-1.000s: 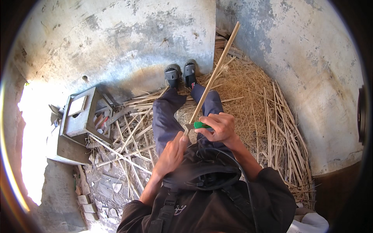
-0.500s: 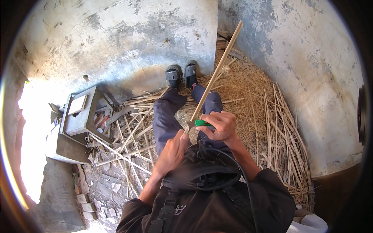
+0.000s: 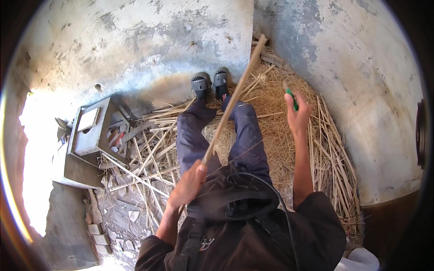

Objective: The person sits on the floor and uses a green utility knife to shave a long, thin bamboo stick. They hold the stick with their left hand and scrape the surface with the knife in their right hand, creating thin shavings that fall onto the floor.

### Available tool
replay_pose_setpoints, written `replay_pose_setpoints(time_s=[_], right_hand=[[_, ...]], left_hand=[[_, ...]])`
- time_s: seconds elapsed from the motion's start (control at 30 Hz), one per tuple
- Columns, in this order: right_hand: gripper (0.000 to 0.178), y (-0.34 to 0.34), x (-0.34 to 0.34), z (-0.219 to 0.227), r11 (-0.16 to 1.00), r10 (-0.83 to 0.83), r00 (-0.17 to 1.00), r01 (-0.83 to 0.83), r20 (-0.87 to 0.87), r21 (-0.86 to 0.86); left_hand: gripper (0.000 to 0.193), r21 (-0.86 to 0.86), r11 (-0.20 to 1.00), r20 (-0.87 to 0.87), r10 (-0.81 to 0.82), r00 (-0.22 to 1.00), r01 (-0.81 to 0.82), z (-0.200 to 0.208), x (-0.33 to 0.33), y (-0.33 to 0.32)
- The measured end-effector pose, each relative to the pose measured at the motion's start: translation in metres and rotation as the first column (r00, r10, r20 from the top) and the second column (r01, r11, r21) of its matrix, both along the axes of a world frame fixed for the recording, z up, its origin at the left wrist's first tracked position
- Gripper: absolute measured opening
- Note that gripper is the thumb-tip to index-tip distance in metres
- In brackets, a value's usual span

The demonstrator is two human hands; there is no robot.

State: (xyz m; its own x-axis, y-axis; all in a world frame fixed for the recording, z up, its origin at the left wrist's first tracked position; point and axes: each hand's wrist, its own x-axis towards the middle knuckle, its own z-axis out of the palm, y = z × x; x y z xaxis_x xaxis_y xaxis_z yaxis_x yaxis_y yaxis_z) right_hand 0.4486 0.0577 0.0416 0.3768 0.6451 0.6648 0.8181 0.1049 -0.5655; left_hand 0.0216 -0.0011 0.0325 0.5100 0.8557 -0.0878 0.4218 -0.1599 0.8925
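We grip the long pale cane stick (image 3: 230,101) low in our closed left hand (image 3: 189,183) — it runs up toward the feet — while our right hand (image 3: 297,115), clasping a green-handled knife (image 3: 290,97), sits off to its right.

Left hand (image 3: 190,180) grips a cane (image 3: 233,101); right hand (image 3: 297,113) raises a green-handled knife (image 3: 291,98).

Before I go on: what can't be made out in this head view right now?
- Tool in the right hand: only a green handle shows; its blade is too small and blurred against the straw.
- Stick: its lower end is hidden in the left hand.
- Left of the grey box: washed out by sunlight glare.
- Picture rim: dark; lower right corner cut off by the edge.
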Motion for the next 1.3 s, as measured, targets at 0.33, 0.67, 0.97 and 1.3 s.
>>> replay_pose_setpoints(time_s=[0.33,0.67,0.97,1.3], right_hand=[[0.032,-0.03,-0.093,-0.011,0.897,0.441,0.897,-0.44,-0.021,0.03],[0.032,-0.037,-0.13,0.0,0.783,0.602,0.767,-0.621,0.222,0.022],[0.029,-0.035,-0.133,0.002,0.835,0.534,0.837,-0.544,0.12,0.082],[0.03,-0.03,-0.114,0.008,0.883,0.426,0.892,-0.446,0.149,0.145]], left_hand=[[0.043,-0.202,0.977,0.28,-0.009,0.96,0.068,0.009,0.02,0.015],[0.039,-0.109,0.991,0.278,-0.046,0.96,0.079,0.013,0.03,0.014],[0.036,0.007,0.996,0.193,-0.084,0.978,0.084,0.021,0.031,0.008],[0.028,0.027,0.994,0.054,-0.107,0.993,0.106,0.029,0.029,0.006]])
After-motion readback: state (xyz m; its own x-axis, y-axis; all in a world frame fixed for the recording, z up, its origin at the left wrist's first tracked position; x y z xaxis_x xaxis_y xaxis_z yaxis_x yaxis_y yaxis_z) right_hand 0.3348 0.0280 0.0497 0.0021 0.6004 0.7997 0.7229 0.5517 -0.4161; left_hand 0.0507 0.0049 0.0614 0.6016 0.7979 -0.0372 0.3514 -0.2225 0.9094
